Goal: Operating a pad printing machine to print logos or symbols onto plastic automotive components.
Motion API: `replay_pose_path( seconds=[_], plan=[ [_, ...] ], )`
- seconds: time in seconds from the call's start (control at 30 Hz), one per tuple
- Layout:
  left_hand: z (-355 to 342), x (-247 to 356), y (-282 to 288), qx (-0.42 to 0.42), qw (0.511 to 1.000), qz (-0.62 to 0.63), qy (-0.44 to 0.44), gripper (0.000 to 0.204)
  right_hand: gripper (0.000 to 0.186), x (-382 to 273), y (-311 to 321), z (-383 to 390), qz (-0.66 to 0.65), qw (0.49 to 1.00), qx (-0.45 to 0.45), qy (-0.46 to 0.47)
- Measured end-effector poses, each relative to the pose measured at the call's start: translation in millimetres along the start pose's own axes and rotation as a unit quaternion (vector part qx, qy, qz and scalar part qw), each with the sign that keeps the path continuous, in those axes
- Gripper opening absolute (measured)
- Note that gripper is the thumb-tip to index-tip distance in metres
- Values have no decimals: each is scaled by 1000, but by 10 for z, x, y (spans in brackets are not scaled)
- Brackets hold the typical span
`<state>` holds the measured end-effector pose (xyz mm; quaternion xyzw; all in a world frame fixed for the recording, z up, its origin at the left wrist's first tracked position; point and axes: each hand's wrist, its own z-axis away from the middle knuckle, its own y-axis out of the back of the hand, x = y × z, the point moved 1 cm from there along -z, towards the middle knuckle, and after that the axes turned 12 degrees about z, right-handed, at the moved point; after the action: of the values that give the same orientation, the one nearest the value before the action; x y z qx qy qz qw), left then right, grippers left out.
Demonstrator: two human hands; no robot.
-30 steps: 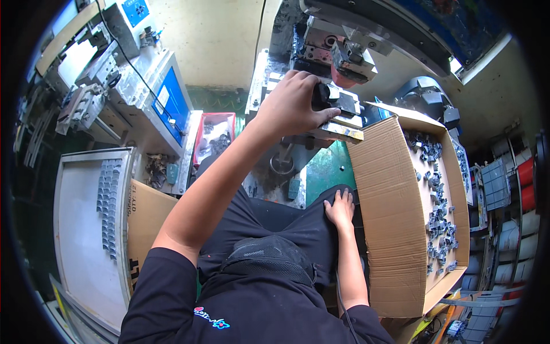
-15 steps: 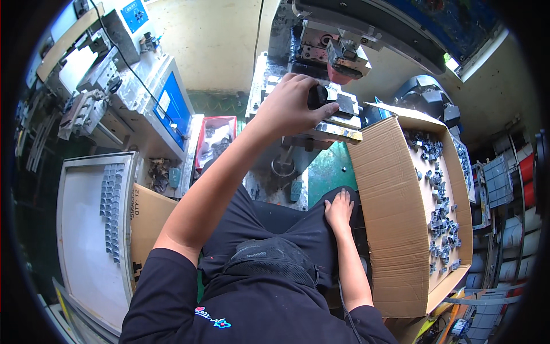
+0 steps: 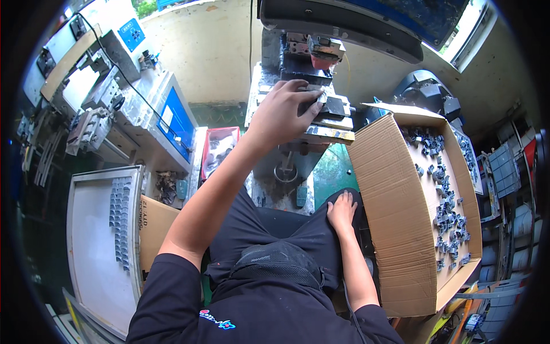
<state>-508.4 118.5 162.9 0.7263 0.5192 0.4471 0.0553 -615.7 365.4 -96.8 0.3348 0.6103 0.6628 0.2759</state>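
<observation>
My left hand (image 3: 286, 112) reaches forward to the fixture of a pad printing machine. Its thumb and fingers close around a small light-grey part (image 3: 322, 98) at the fixture; the fingers hide most of it. Beside the fingertips is a dark block (image 3: 337, 106) on the machine's bed. A reddish printing pad (image 3: 322, 62) hangs above and behind, apart from the hand. My right hand (image 3: 343, 210) lies flat on my right thigh with its fingers apart and nothing in it.
To the right stands an open cardboard box (image 3: 395, 212) with many small grey parts on its inner sheet. At left, a framed white tray (image 3: 94, 241) bears rows of grey parts. A red bin (image 3: 207, 152) sits left of the machine, near a blue-panelled cabinet (image 3: 175, 123).
My left hand has drawn slightly left and its fingers have come closer together at the fixture. The whole view has shifted a little. My right hand has stayed on the thigh.
</observation>
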Motion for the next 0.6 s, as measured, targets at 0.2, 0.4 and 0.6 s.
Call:
replay_pose_path(
  seconds=[0.2,0.4,0.6],
  plan=[
    [0,3,20,-4,1000,2,-26,30,58,-2,-25,-15,6,1000,1,1],
    [1,-8,21,3,998,11,-57,24,58,-26,22,-18,5,1000,-21,1],
    [-2,-7,44,9,997,26,-79,22,58,-22,23,-14,8,1000,-20,2]
  ],
)
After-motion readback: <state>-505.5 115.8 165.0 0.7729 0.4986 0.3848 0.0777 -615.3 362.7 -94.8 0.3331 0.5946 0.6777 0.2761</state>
